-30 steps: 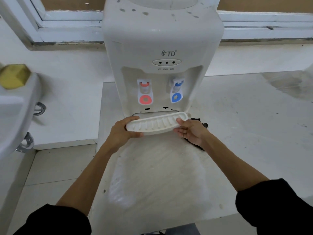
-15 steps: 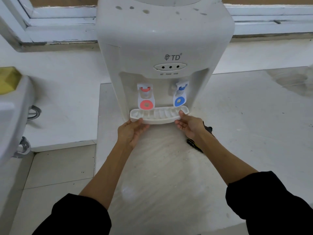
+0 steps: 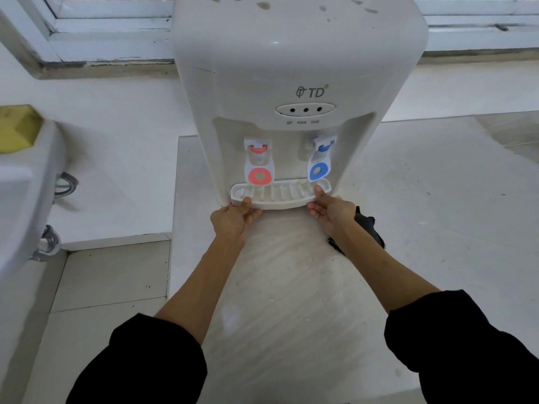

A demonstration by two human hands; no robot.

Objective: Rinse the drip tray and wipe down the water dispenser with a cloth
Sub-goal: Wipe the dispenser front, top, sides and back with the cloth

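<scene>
A white water dispenser (image 3: 291, 68) stands on a pale counter (image 3: 423, 214), with a red tap on the left and a blue tap on the right. Its white slotted drip tray (image 3: 280, 193) sits in the slot at the dispenser's base, under the taps. My left hand (image 3: 233, 220) holds the tray's left end, thumb on the rim and fingers underneath. My right hand (image 3: 329, 208) holds the right end, thumb on top of the rim. A dark cloth (image 3: 369, 228) lies on the counter behind my right wrist, partly hidden by it.
A white basin (image 3: 20, 205) juts in at the left with a yellow sponge (image 3: 16, 129) on its edge. A window frame (image 3: 110, 27) runs behind the dispenser. Tiled floor (image 3: 110, 278) lies left of the counter.
Both hands have pushed the drip tray from a lifted, tilted position in front of the dispenser back into its slot under the taps. The camera has moved closer.
</scene>
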